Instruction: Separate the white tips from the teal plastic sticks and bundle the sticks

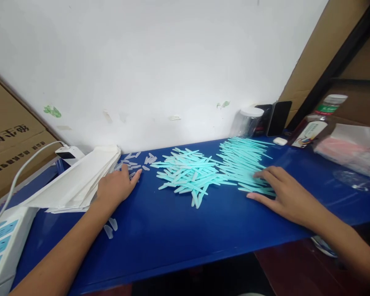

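My left hand (117, 186) rests on the blue table among small translucent plastic caps (134, 161), beside a stack of white paper sleeves (77, 181). Its thumb stands apart from the fingers, and some fingertips are hidden; no held item shows. Two more translucent caps (111, 227) lie beside my left forearm. To the right, my right hand (285, 193) is open, with thumb and fingers apart at the edge of a row of thin turquoise plastic sticks (242, 158). Between the hands lies a jumbled heap of wider turquoise pieces (189, 170), shaped like slim blades.
A power strip (6, 242) and a white device with a cable (70, 154) sit at the left. Along the back right stand a lidded clear jar (249, 122), a dark phone (279, 118), a white earbud case (280, 141), a bottle (316, 123) and a plastic bag (351, 150).
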A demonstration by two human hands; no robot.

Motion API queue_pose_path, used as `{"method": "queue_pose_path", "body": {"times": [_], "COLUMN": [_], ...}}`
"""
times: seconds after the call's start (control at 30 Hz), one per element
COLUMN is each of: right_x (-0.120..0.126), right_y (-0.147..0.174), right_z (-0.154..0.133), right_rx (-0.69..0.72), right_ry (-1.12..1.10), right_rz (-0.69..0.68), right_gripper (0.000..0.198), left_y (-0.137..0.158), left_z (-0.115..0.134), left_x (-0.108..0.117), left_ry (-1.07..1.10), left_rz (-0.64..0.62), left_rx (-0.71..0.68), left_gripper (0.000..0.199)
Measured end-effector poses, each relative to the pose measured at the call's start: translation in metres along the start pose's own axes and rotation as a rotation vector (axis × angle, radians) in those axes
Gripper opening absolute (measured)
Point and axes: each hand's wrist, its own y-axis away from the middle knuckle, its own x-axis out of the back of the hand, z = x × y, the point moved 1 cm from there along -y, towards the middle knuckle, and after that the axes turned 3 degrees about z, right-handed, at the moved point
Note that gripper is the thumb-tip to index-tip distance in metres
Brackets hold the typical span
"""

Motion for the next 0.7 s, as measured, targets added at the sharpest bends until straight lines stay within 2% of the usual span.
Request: {"method": "queue_pose_path", "body": {"times": [0.13, 0.33, 0.47, 0.7], "right_x": [-0.010, -0.016, -0.018, -0.020], "right_y": [-0.004, -0.011, -0.011, -0.014], "right_z": [0.009, 0.017, 0.016, 0.021], "right_rx": [-0.008, 0.037, 0.038, 0.052], "right_ry": [-0.105, -0.099, 0.018, 0.243], "right_rz": [-0.042, -0.053, -0.062, -0.127], "right_gripper": [0.048, 0.057, 0.059, 0.046], "left_y": [-0.002, -0.003, -0.002, 0.000], "left_z": [0.003, 0.005, 0.006, 0.008], "left_x": [0.000, -0.001, 0.000, 0.002], "left_ry": [-0.024, 0.009, 0.020, 0.025], "left_rz": [0.001, 0.013, 0.028, 0.037], "left_rx": [-0.159, -0.202, -0.198, -0.198], "left_gripper": [0.070, 0.071, 0.072, 0.074]}}
